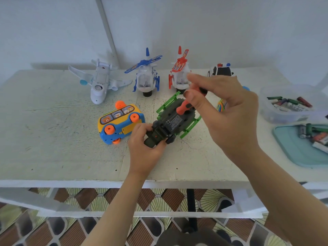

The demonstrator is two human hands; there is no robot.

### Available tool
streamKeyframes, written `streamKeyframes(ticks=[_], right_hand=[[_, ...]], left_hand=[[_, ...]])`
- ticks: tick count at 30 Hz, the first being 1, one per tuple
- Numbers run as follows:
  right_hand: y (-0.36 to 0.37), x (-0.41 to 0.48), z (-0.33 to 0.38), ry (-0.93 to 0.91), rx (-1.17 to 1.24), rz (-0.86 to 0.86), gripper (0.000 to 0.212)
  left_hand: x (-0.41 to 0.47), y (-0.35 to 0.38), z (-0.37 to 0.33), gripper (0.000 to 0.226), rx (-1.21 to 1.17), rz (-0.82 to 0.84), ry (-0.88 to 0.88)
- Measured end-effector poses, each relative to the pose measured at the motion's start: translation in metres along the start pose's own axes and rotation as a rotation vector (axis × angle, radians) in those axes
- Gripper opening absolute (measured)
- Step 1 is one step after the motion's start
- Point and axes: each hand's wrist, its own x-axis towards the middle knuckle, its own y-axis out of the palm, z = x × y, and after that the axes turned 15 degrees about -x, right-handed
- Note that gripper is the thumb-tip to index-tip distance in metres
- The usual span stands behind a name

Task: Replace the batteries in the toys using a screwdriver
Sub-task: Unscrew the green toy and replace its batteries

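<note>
With the left hand [143, 150] curled round its front, holding the upside-down green toy truck [171, 122] steady, middle of the frame. Pinching the red screwdriver [183, 106] in the right hand [227, 110], tip on the truck's belly. Looks like the unscrewing step; next, keep it straight and twist.

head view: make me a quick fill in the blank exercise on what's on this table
1. The left hand grips the dark toy, whose blades are ____.
2. The right hand holds the ____ against that toy's underside.
3. The bus lies on its side and has ____ wheels.
4. The helicopter next to the plane is ____.

Missing words: green; screwdriver; orange; blue.
</note>
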Motion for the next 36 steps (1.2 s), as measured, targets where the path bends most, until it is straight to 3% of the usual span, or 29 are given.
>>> streamKeyframes(ticks=[6, 12, 15, 20, 24, 31, 36], right_hand=[[-0.001, 0.001, -0.004, -0.058, -0.032, 0.097, 0.026], [-0.005, 0.0, 0.0, -0.109, -0.111, 0.07, 0.025], [-0.009, 0.001, -0.002, -0.129, -0.237, 0.177, 0.028], [-0.028, 0.005, -0.006, -0.001, -0.44, 0.422, 0.029], [-0.044, 0.001, -0.002, 0.062, -0.427, 0.681, 0.025], [-0.039, -0.015, -0.001, 0.125, -0.395, 0.673, 0.018], [-0.029, -0.026, -0.002, 0.117, -0.481, 0.761, 0.013]], left_hand=[[0.0, 0.0, -0.002, 0.043, -0.004, -0.006, -0.001], [0.001, 0.001, -0.002, 0.043, 0.013, -0.013, -0.01], [0.0, 0.001, -0.003, 0.041, 0.028, -0.017, -0.001], [0.001, 0.002, -0.005, 0.032, 0.062, -0.039, 0.0], [0.001, 0.003, -0.007, 0.031, 0.08, -0.051, 0.002], [0.002, 0.004, -0.01, 0.031, 0.076, -0.044, -0.02], [0.001, 0.005, -0.007, 0.029, 0.094, -0.057, -0.042]])
